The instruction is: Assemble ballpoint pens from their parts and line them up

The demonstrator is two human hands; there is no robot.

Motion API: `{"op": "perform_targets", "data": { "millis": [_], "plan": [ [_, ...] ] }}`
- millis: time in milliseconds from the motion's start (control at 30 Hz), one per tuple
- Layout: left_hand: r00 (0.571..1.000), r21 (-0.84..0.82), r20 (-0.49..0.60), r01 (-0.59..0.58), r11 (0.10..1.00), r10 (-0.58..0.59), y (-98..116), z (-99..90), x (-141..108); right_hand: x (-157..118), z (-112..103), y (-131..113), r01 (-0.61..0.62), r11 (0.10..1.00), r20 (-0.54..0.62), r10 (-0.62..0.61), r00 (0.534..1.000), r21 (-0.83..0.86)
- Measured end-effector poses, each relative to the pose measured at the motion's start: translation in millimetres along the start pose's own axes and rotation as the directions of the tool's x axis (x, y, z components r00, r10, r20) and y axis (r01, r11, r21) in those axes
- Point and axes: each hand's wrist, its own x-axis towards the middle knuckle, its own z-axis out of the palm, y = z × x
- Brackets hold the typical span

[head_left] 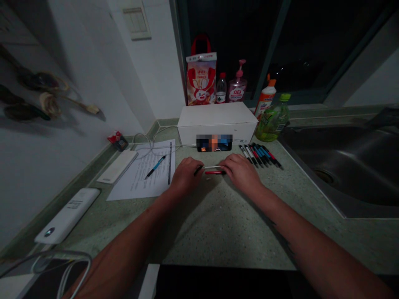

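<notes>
My left hand (186, 176) and my right hand (241, 173) rest close together on the speckled green countertop (218, 232). My left fingers grip a black pen part (198, 170). My right fingers hold the end of a red pen (214, 172). A thin white refill (212, 167) spans the gap just above the red pen, and its ends are hidden by my fingers. Small pale bits (208, 179) lie on the counter under the gap.
Several pens lie in a row (260, 155) to the right. A phone (214, 142) leans on a white box (216, 122), with bottles behind. To the left lie a paper sheet (140, 174) under a pen, and a white power bank (67, 216). A steel sink (339, 166) is at right.
</notes>
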Motion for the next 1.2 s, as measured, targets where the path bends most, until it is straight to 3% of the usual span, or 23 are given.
{"op": "perform_targets", "data": {
  "millis": [200, 267, 400, 567, 667, 767, 833, 933, 1067, 1200],
  "plan": [
    [0.973, 0.012, -0.035, 0.23, 0.973, -0.229, -9.5, -5.2, 1.9, -0.1, 0.1, 4.7, -0.045, 0.999, 0.053, 0.045, 0.998, -0.007],
    [0.97, 0.021, -0.023, 0.244, 0.969, -0.244, -12.9, -8.1, 1.9, -0.5, 0.3, 5.2, -0.04, 0.999, 0.059, 0.04, 0.997, 0.01],
    [0.969, 0.041, 0.111, 0.217, 0.975, -0.22, -14.8, -11.7, 1.4, -0.4, 0.3, 3.0, -0.031, 0.999, 0.076, 0.029, 0.997, 0.032],
    [0.972, 0.125, 0.041, 0.225, 0.966, -0.232, -17.4, -15.8, 3.6, 0.2, 0.2, 2.0, -0.032, 0.999, 0.062, 0.03, 0.998, 0.039],
    [0.97, 0.137, 0.077, 0.219, 0.966, -0.231, -18.2, -22.6, 4.5, 0.2, 0.9, 2.4, -0.034, 0.999, 0.071, 0.031, 0.997, 0.039],
    [0.962, 0.084, 0.203, 0.166, 0.983, -0.18, -16.7, -34.5, 3.0, 0.0, 0.5, 2.5, -0.035, 0.999, 0.082, 0.032, 0.996, 0.038],
    [0.921, 0.036, 0.369, 0.122, 0.992, -0.127, -15.7, -42.9, 1.2, -0.1, -0.3, 2.5, -0.038, 0.999, 0.086, 0.035, 0.996, 0.036],
    [0.867, 0.082, 0.488, 0.071, 0.994, -0.102, -15.6, -48.8, -1.5, -0.1, -1.2, 3.0, -0.032, 0.999, 0.1, 0.029, 0.995, 0.032],
    [0.847, 0.117, 0.522, 0.053, 0.992, -0.107, -16.4, -42.9, -3.7, 0.0, -0.8, 4.7, -0.02, 0.999, 0.098, 0.015, 0.995, 0.048],
    [0.862, 0.074, 0.501, 0.039, 0.997, -0.071, -12.7, -43.6, -2.7, 0.7, -1.0, 5.8, -0.036, 0.998, 0.1, 0.03, 0.995, 0.06]
  ]
}}
